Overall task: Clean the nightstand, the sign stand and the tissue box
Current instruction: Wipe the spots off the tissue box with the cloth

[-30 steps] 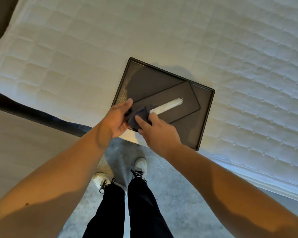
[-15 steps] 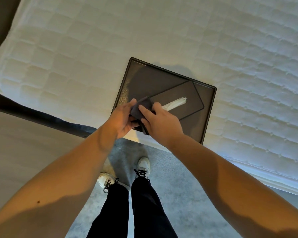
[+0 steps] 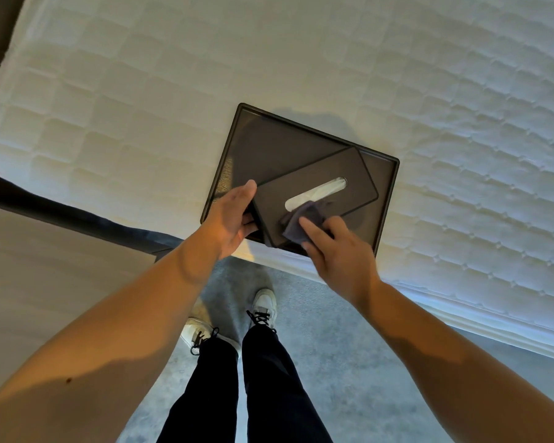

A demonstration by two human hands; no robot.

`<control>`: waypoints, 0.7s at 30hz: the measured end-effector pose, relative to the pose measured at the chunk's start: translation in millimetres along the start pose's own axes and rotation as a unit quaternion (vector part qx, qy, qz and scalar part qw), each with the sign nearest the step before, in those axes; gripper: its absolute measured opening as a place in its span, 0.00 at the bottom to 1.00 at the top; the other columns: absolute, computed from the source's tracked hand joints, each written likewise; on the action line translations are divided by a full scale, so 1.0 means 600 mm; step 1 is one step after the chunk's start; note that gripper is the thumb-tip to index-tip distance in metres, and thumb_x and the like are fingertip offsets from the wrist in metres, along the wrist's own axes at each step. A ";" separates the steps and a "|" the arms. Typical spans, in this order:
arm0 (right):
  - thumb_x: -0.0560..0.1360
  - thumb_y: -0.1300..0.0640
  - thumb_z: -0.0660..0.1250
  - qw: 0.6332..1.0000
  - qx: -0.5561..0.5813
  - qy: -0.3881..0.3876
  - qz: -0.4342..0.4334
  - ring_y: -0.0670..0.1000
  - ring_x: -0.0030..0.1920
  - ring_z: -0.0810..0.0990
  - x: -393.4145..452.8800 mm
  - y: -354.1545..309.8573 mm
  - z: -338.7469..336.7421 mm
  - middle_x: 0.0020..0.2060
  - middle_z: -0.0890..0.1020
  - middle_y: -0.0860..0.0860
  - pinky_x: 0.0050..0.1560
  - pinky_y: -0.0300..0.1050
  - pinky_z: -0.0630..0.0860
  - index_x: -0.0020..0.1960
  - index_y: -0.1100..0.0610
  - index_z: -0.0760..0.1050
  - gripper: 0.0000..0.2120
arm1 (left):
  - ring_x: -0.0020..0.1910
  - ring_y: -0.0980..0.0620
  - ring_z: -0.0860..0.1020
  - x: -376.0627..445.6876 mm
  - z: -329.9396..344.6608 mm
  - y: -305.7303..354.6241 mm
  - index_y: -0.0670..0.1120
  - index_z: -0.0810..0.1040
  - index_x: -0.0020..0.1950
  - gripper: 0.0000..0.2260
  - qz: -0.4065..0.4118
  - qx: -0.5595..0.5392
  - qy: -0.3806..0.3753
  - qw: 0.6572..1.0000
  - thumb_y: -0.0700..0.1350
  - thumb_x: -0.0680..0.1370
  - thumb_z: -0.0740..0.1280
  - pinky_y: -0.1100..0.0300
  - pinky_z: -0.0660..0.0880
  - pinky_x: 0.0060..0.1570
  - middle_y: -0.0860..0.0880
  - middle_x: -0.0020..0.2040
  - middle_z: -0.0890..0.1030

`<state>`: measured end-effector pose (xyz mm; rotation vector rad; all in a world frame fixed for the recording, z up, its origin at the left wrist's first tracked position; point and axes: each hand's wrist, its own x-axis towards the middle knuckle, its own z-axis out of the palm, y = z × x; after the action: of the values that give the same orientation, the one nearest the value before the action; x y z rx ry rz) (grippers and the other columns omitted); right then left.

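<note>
Tissue box (image 3: 314, 190), dark with a white tissue showing, is sitting in a tray (image 3: 386, 199) mid-frame; its near edge is being hidden by the left hand (image 3: 231, 219) gripping it and the right hand (image 3: 336, 247) pinching a cloth (image 3: 301, 223).

A bed (image 3: 301, 59) with a white quilted cover, stitched in a grid of squares, filled most of the view, its near edge running from the left down toward the right. A dark rectangular tray (image 3: 269, 145) with a thin raised rim lay flat on the cover close to that near edge, turned at an angle to it, one of its corners reaching the edge. Below the bed was grey carpeted floor (image 3: 333, 330), and a dark strip of the bed's base (image 3: 77, 215) showed at the left under the cover.
</note>
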<state>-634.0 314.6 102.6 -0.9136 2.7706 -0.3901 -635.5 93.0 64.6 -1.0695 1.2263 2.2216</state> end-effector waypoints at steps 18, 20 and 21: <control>0.81 0.46 0.56 0.987 -0.001 0.027 0.157 0.59 0.40 0.77 0.032 0.102 -0.033 0.53 0.75 0.58 0.38 0.48 0.76 0.70 0.51 0.70 0.20 | 0.58 0.46 0.79 -0.013 0.036 0.021 0.49 0.76 0.60 0.15 0.000 0.066 0.014 0.998 0.54 0.76 0.64 0.49 0.78 0.55 0.45 0.57 0.82; 0.80 0.45 0.55 0.996 0.016 0.037 0.075 0.56 0.38 0.77 0.024 0.059 -0.032 0.51 0.75 0.58 0.34 0.47 0.77 0.69 0.51 0.70 0.21 | 0.56 0.47 0.80 -0.017 0.044 0.026 0.50 0.76 0.58 0.12 -0.003 0.053 0.012 0.999 0.54 0.78 0.63 0.50 0.77 0.55 0.46 0.55 0.82; 0.79 0.45 0.55 0.999 0.018 0.028 0.030 0.54 0.37 0.76 0.018 0.035 -0.028 0.50 0.75 0.57 0.32 0.46 0.78 0.69 0.50 0.70 0.20 | 0.56 0.47 0.80 -0.017 0.047 0.028 0.49 0.76 0.58 0.13 -0.004 0.051 0.009 0.999 0.55 0.78 0.64 0.49 0.77 0.56 0.45 0.55 0.82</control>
<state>-658.5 327.7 110.9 -0.8219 2.8236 -0.4596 -652.1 107.8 91.0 -1.0539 1.3247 2.1241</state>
